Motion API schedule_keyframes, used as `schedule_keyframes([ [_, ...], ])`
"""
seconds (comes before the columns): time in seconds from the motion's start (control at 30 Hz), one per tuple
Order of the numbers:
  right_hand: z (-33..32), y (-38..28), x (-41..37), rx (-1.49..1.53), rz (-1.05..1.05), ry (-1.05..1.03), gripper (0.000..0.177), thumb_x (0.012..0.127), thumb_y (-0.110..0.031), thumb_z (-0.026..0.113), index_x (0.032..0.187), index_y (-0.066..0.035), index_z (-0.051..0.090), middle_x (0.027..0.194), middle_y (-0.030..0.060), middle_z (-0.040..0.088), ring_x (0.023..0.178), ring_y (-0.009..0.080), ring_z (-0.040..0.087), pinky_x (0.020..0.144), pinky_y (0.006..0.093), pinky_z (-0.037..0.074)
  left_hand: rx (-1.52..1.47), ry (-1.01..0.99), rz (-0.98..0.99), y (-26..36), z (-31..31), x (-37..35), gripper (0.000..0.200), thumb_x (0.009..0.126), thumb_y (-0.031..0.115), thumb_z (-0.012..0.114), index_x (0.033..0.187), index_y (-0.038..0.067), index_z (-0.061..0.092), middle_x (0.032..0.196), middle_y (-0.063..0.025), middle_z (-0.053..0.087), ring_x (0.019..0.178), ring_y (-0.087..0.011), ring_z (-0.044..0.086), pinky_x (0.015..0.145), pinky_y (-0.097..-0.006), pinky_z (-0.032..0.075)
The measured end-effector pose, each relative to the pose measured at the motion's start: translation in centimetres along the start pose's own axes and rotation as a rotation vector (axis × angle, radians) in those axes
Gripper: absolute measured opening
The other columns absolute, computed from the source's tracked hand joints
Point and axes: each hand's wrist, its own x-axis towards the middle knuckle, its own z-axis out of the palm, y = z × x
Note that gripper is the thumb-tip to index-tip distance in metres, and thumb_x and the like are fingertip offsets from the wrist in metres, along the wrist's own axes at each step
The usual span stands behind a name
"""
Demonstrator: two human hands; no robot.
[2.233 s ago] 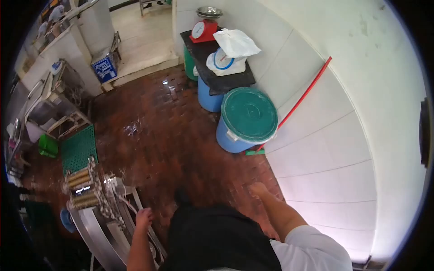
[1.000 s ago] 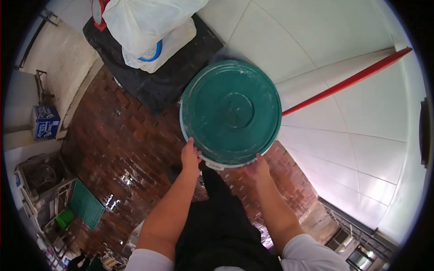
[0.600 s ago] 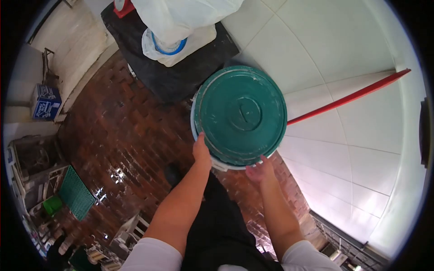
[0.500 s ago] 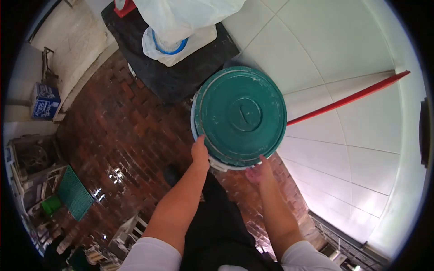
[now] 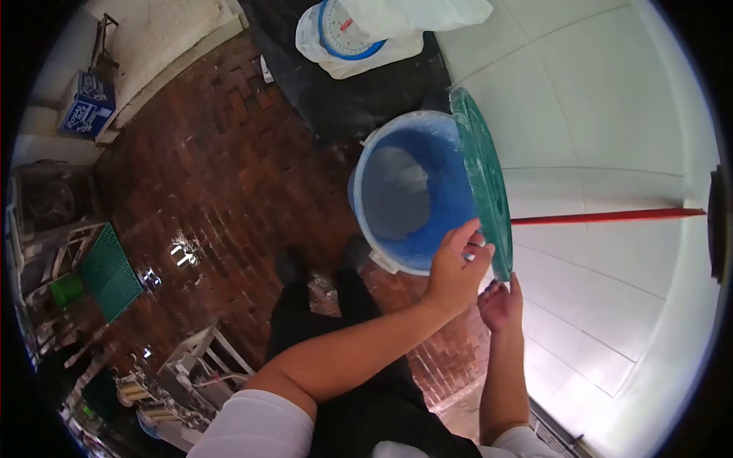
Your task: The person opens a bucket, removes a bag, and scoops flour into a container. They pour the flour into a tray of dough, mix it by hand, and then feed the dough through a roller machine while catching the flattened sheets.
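Observation:
A round green lid (image 5: 486,179) is tilted up on its edge at the right side of a blue bucket (image 5: 445,187). The bucket's inside shows, with something greyish white at the bottom that I cannot make out. My left hand (image 5: 456,267) reaches across the bucket's near right side, its fingers curled at the near part of the lid's edge. Lower down, my right hand (image 5: 500,305) grips the bottom edge of the lid with thumb and fingers. Both hands are closed on the lid.
A dial scale (image 5: 347,30) and white plastic bags stand on a black-covered surface (image 5: 343,99) beyond the bucket. A red pole (image 5: 603,217) runs along the tiled wall (image 5: 611,267) on the right. Left on the wet brick floor (image 5: 221,198) are a green mat (image 5: 111,275) and blue box (image 5: 89,104).
The lid lay flat over the bucket; now it is lifted and tipped to the right, uncovering the inside. Both hands moved right with it. The view shifted as well.

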Motion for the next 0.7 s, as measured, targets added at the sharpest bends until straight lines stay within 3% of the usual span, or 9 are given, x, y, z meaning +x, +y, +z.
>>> schedule_keyframes([
  [0.1, 0.4, -0.1, 0.0, 0.007, 0.015, -0.014, 0.029, 0.092, -0.043, 0.052, 0.091, -0.014, 0.056, 0.072, -0.0042, 0.059, 0.061, 0.0092, 0.055, 0.058, 0.0273, 0.046, 0.01, -0.022, -0.001, 0.2, -0.2, 0.0, 0.051, 0.084, 0.008, 0.066, 0.13, -0.002, 0.046, 0.105, -0.0078, 0.053, 0.089, -0.0111, 0.054, 0.072, -0.0241, 0.048],
  [0.2, 0.8, 0.3, 0.0, 0.069, 0.022, 0.054, 0.032, 0.091, -0.044, 0.053, 0.088, -0.012, 0.054, 0.063, 0.0005, 0.057, 0.056, 0.0127, 0.055, 0.054, 0.0284, 0.047, 0.007, 0.015, 0.01, -0.3, -0.7, -0.3, 0.049, 0.084, 0.008, 0.066, 0.128, -0.003, 0.048, 0.103, -0.0075, 0.053, 0.089, -0.0112, 0.054, 0.072, -0.0248, 0.048],
  [0.27, -0.2, 0.8, 0.8, 0.01, 0.042, -0.05, 0.03, 0.091, -0.043, 0.052, 0.092, -0.013, 0.055, 0.073, 0.0, 0.061, 0.061, 0.0116, 0.055, 0.057, 0.0289, 0.047, -0.005, 0.048, 0.011, -1.1, -1.3, -0.2, 0.047, 0.084, 0.009, 0.067, 0.126, -0.003, 0.049, 0.102, -0.0073, 0.053, 0.089, -0.0112, 0.053, 0.073, -0.0253, 0.048],
  [0.33, -1.3, 2.1, 1.9, -0.012, 0.058, -0.055, 0.029, 0.092, -0.042, 0.051, 0.094, -0.014, 0.055, 0.08, 0.0, 0.062, 0.064, 0.0118, 0.055, 0.059, 0.0285, 0.046, -0.045, 0.147, 0.045, -2.2, -2.5, 0.1, 0.036, 0.084, 0.011, 0.068, 0.113, -0.003, 0.053, 0.095, -0.0064, 0.056, 0.087, -0.0117, 0.054, 0.073, -0.0259, 0.048],
  [0.4, -1.8, 4.2, 3.0, -0.029, 0.072, -0.066, 0.027, 0.093, -0.04, 0.05, 0.097, -0.014, 0.056, 0.087, 0.0, 0.063, 0.067, 0.0119, 0.056, 0.061, 0.028, 0.046, 0.01, 0.251, -0.165, -3.2, -4.7, 0.9, 0.032, 0.082, 0.016, 0.071, 0.101, -0.003, 0.054, 0.086, -0.0058, 0.058, 0.079, -0.0124, 0.056, 0.069, -0.0268, 0.049],
  [0.47, -1.5, 6.6, 3.9, -0.149, 0.002, -0.077, 0.025, 0.096, -0.037, 0.047, 0.103, -0.014, 0.055, 0.094, -0.0004, 0.061, 0.074, 0.0125, 0.055, 0.062, 0.027, 0.044, 0.234, 0.347, -0.241, -7.2, -7.9, 2.0, 0.035, 0.081, 0.02, 0.073, 0.097, -0.004, 0.055, 0.08, -0.0065, 0.059, 0.069, -0.0134, 0.057, 0.062, -0.0276, 0.049],
  [0.5, 0.3, 7.4, 2.9, -0.193, -0.015, -0.062, 0.025, 0.095, -0.039, 0.049, 0.097, -0.015, 0.056, 0.084, 0.0016, 0.058, 0.068, 0.0172, 0.054, 0.059, 0.0347, 0.043, 0.285, 0.375, -0.259, -9.4, -9.7, 2.2, 0.035, 0.08, 0.021, 0.074, 0.096, -0.004, 0.055, 0.078, -0.0072, 0.059, 0.067, -0.0141, 0.057, 0.06, -0.028, 0.049],
  [0.6, -3.7, 10.9, 8.3, -0.219, 0.114, -0.014, 0.025, 0.096, -0.038, 0.048, 0.099, -0.014, 0.055, 0.085, 0.0031, 0.058, 0.066, 0.0185, 0.053, 0.059, 0.0361, 0.043, 0.35, 0.424, -0.26, -14.7, -13.9, 3.0, 0.034, 0.08, 0.022, 0.073, 0.093, -0.004, 0.056, 0.076, -0.0087, 0.06, 0.065, -0.0159, 0.059, 0.058, -0.0291, 0.049],
  [0.7, -3.3, 12.8, 10.2, -0.197, 0.18, 0.035, 0.025, 0.096, -0.038, 0.047, 0.102, -0.014, 0.053, 0.083, 0.0041, 0.06, 0.065, 0.0196, 0.055, 0.059, 0.0364, 0.043, 0.467, 0.474, -0.262, -15.0, -15.6, 4.1, 0.034, 0.079, 0.023, 0.072, 0.092, -0.005, 0.057, 0.077, -0.0113, 0.062, 0.067, -0.0195, 0.061, 0.06, -0.0317, 0.049],
])
